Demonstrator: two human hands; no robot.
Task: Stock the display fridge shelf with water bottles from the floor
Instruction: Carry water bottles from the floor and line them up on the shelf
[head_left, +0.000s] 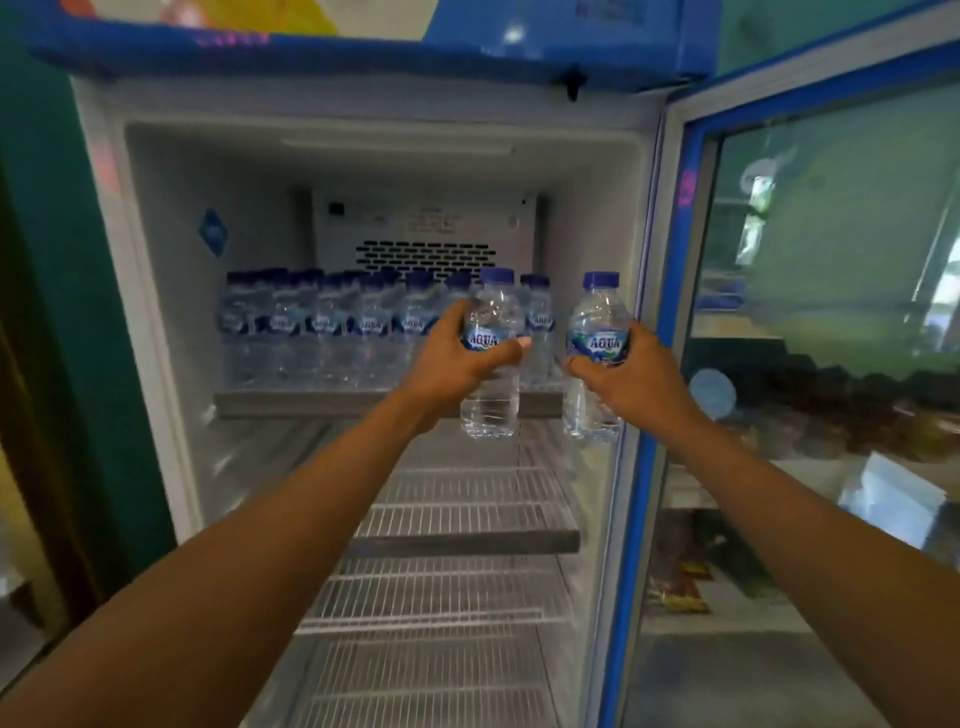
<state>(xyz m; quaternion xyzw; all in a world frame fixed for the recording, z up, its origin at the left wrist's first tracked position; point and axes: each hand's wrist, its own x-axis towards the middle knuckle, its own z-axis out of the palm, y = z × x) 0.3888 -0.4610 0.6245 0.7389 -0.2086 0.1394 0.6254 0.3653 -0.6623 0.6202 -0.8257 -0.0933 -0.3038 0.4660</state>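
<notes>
Head view: each hand's fingers grip an upright bottle before the top shelf; stocked bottles crowd its left.

There is a single view, from a wide-angle camera worn on the person's head. It faces forward and slightly down, straight into the open display fridge from close range, near enough that both outstretched forearms run from the bottom corners to mid-frame. The top shelf sits around the frame's centre, lower wire shelves fall away beneath, and the open glass door fills the right side. Straight edges bow near the borders.
</notes>
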